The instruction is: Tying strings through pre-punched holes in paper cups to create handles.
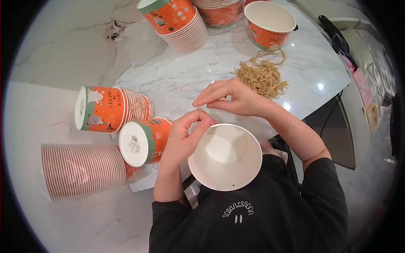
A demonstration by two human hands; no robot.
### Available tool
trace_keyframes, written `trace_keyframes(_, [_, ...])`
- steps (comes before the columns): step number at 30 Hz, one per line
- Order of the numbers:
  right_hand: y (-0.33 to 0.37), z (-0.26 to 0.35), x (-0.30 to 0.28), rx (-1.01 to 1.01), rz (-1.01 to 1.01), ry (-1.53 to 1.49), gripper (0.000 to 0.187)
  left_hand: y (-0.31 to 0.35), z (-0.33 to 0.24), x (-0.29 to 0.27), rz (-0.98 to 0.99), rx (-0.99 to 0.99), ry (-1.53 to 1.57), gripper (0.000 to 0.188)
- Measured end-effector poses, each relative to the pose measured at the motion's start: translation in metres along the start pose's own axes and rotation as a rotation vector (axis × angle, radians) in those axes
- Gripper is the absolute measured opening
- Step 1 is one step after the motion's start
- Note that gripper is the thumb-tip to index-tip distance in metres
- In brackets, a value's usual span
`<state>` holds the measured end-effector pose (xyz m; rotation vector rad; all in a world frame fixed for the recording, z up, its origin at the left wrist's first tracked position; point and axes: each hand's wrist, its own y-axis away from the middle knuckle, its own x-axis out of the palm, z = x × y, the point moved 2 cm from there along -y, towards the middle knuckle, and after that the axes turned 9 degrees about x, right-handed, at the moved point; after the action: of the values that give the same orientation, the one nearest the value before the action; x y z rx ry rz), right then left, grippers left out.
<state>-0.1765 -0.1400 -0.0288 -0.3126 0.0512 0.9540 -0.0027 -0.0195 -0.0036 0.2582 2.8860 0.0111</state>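
Left fingers [202, 127] and right fingers [214, 92] closely pinch cord [202, 111].

- Head-worn fisheye camera looks steeply down past the wearer's black T-shirt [274, 223]
- Left hand [185, 134], right hand [236, 96] and paper bucket [225, 158] sit near, mid-view
- Marble-patterned tabletop [314, 71] lies beyond

Two hands [185, 134] [239, 98], one twine heap [263, 79] and two open-mouthed cups [225, 158] [269, 36] show.
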Motion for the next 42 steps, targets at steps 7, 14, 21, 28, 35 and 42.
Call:
trace_keyframes(7, [0.004, -0.001, 0.001, 0.207, 0.019, -0.1, 0.028, -0.007, 0.004, -0.001, -0.084, -0.043, 0.383, 0.017])
trace_keyframes(14, [0.003, -0.003, -0.003, 0.235, 0.017, 0.012, 0.013, -0.011, 0.006, -0.006, -0.091, -0.069, 0.652, 0.022])
trace_keyframes(21, [0.007, 0.006, -0.005, 0.221, -0.05, 0.03, 0.008, -0.012, 0.014, 0.001, -0.126, -0.048, 0.387, 0.021])
trace_keyframes(28, [0.018, 0.038, 0.011, -0.018, -0.296, 0.753, 0.004, -0.018, 0.018, -0.006, -0.322, 0.49, -0.338, 0.033])
trace_keyframes(35, [0.023, 0.048, 0.015, -0.07, -0.332, 0.952, 0.01, -0.02, -0.001, 0.011, -0.333, 0.353, -0.078, 0.038])
trace_keyframes(42, [0.025, 0.058, 0.014, -0.057, -0.321, 0.99, 0.008, -0.014, -0.001, 0.013, -0.33, 0.315, -0.227, 0.025])
